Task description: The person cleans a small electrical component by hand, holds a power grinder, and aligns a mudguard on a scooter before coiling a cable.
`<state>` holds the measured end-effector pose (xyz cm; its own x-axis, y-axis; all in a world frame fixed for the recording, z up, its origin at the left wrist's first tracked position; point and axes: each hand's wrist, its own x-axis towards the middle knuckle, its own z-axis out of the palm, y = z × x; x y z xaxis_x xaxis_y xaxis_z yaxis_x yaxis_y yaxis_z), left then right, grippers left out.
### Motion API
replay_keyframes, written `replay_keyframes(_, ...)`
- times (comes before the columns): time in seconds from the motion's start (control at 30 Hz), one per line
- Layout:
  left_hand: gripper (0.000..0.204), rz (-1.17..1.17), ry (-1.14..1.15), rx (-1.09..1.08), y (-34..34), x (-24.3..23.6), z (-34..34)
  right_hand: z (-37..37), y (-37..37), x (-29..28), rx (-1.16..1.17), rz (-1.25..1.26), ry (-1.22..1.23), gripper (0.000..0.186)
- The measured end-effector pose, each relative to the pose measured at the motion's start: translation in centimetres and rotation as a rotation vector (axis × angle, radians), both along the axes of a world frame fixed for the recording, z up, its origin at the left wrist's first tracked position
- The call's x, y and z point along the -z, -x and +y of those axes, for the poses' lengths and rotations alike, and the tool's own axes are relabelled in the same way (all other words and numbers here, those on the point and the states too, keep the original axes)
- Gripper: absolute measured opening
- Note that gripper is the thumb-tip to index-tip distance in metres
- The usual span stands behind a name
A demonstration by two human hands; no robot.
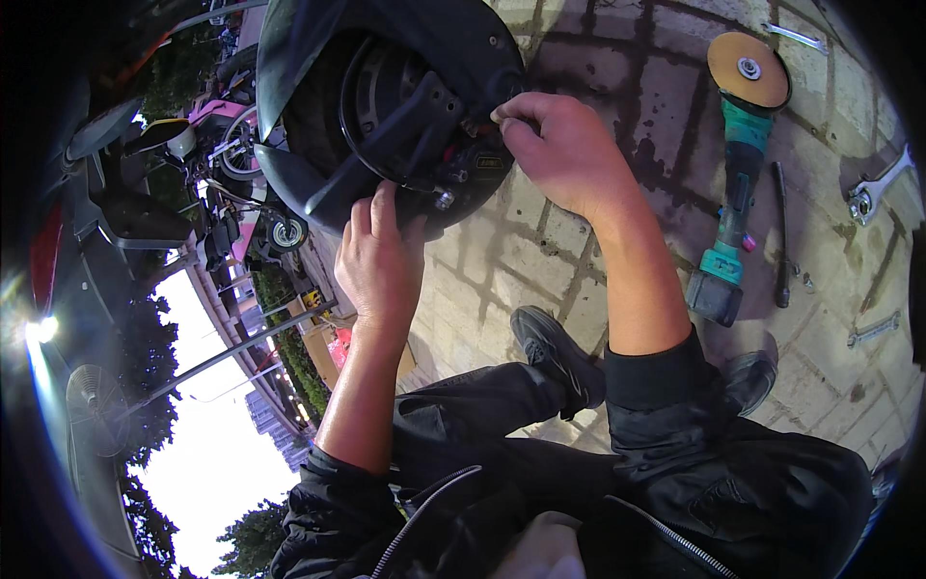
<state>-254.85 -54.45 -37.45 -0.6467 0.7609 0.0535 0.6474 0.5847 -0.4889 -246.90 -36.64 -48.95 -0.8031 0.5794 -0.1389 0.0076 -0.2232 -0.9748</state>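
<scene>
A black vehicle part point(294, 87), with a round wheel-like centre, a bracket, a cable and a metal fitting point(444, 199), fills the upper middle. My left hand point(378, 261) has its fingers curled against the part's lower edge, left of the fitting. My right hand point(564, 159) pinches at the part's right side, near the bracket; what sits between the fingertips is hidden. To the right, a teal angle grinder point(723, 270) with a tan disc point(733, 60) lies on the paving.
A dark bar point(779, 232), a spanner point(793, 36), an adjustable wrench point(878, 193) and another spanner point(873, 328) lie on the paving point(830, 376) at right. Pink-and-black two-wheelers point(231, 232), a fan point(92, 405) and a cardboard box point(323, 357) are at left. My feet point(555, 362) are below.
</scene>
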Motion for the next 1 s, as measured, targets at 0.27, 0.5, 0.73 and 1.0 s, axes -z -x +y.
replay_keyframes(0.27, 0.047, 0.034, -0.032, -0.027, -0.09, 0.23, 0.65, 0.40, -0.21, 0.24, 0.002, -0.019, 0.004, 0.025)
replay_keyframes(0.5, 0.042, 0.043, -0.065, -0.023, -0.12, -0.14, 0.76, 0.59, -0.42, -0.06, -0.002, -0.024, -0.037, 0.026)
replay_keyframes(0.73, 0.040, 0.002, -0.131, 0.078, 0.01, 0.15, 0.02, 0.41, -0.49, -0.43, -0.031, -0.039, -0.012, 0.026)
replay_keyframes(1.0, 0.042, 0.003, -0.108, 0.059, -0.19, 0.07, 0.11, 0.16, -0.39, -0.45, -0.035, -0.046, -0.008, 0.026)
